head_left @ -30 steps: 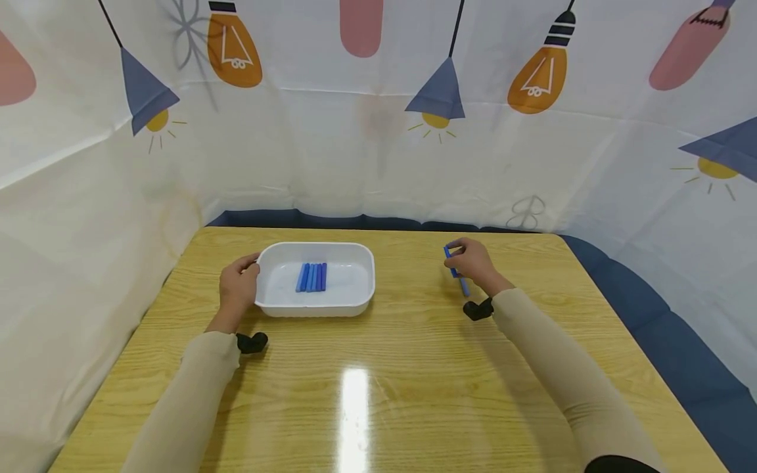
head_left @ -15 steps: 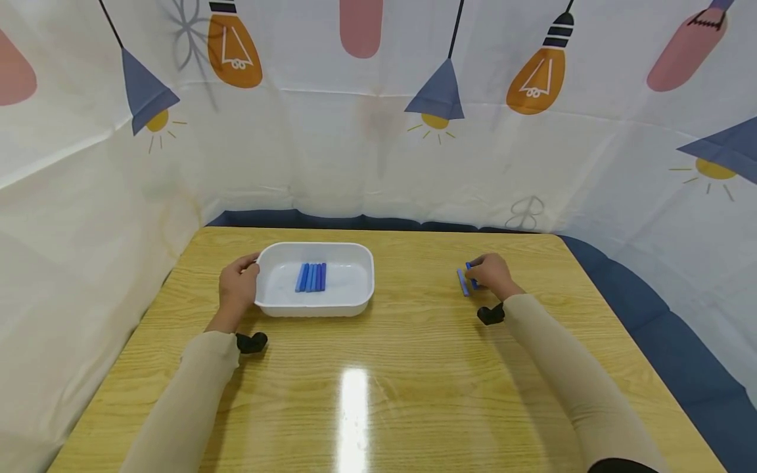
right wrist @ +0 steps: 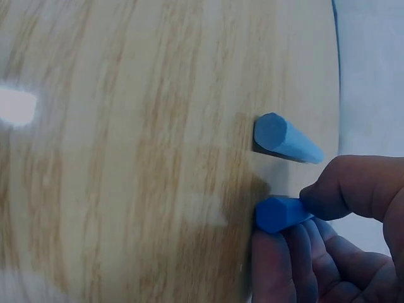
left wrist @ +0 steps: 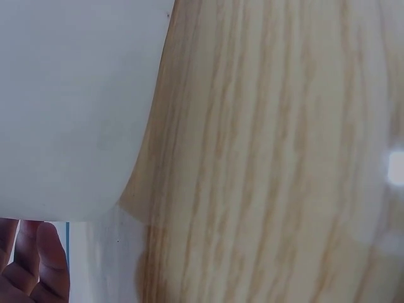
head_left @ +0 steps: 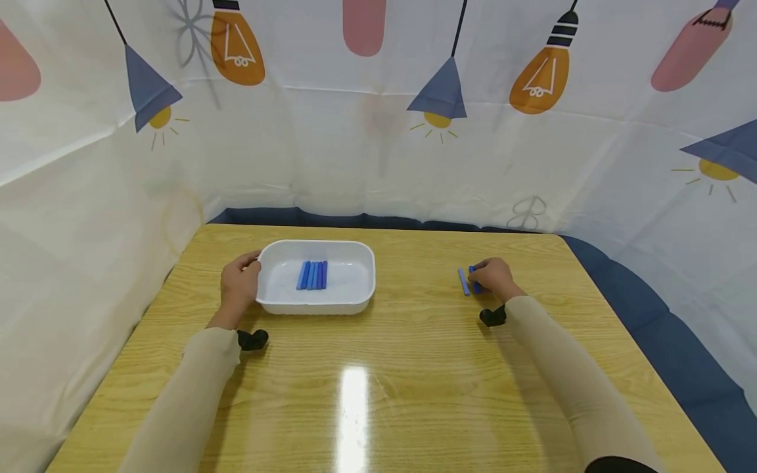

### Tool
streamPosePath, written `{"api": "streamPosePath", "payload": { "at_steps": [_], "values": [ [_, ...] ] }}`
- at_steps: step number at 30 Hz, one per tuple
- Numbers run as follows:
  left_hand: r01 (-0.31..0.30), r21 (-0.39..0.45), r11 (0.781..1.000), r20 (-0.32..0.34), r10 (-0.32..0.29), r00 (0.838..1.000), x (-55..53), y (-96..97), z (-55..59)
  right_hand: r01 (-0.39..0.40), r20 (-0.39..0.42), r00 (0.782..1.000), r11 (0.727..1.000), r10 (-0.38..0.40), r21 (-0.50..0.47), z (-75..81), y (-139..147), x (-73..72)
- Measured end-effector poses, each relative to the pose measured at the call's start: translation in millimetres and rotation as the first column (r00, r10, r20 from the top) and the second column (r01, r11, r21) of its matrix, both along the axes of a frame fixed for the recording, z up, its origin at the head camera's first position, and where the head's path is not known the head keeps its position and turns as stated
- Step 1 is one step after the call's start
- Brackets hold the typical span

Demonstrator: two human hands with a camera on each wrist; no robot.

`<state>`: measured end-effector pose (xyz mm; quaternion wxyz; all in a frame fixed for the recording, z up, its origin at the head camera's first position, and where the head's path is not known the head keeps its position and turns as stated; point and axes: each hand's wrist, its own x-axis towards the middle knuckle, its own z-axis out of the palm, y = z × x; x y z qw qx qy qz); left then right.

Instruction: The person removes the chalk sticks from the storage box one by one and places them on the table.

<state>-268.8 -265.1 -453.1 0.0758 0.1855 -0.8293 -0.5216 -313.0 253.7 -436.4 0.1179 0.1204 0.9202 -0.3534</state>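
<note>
At the left end of a white tray (head_left: 349, 279), my left hand (head_left: 238, 284) grips the rim. Several crayon-like sticks (head_left: 311, 276) in shades of blue lie side by side inside it. On the right part of the table, my right hand (head_left: 495, 276) pinches a blue crayon-like stick (right wrist: 278, 214) between thumb and fingers, low over the wood. A lighter blue stick (right wrist: 281, 136) lies just to its left on the table, apart from it. The left wrist view shows the tray's outer wall (left wrist: 76, 107) and some fingertips (left wrist: 50, 252) at the lower left.
The wood-grain table (head_left: 402, 368) carries a bright light reflection near the front. White patterned cloth (head_left: 378, 157) hangs behind and at the sides, with dark blue padding (head_left: 662, 328) along the table's right edge.
My right hand has moved right and toward me with the blue stick, from above the lighter stick to beside it. The left hand still holds the tray.
</note>
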Motion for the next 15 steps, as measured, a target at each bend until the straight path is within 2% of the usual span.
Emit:
{"api": "streamPosePath", "payload": {
  "at_steps": [6,11,15],
  "values": [
    [0.006,0.007,1.0,-0.001,-0.006,1.0,0.8,-0.3,1.1,-0.014,-0.008,1.0,1.0,0.014,0.005,0.7,1,1.0],
    [0.009,0.012,1.0,0.002,-0.009,1.0,1.5,0.2,2.1,0.005,-0.029,1.0,1.0,-0.004,0.03,9.1,2,2.5],
    [0.006,0.009,1.0,-0.001,-0.006,1.0,2.4,0.9,2.8,0.009,-0.047,0.999,1.0,-0.009,-0.011,17.3,2,2.0]
  ]
}}
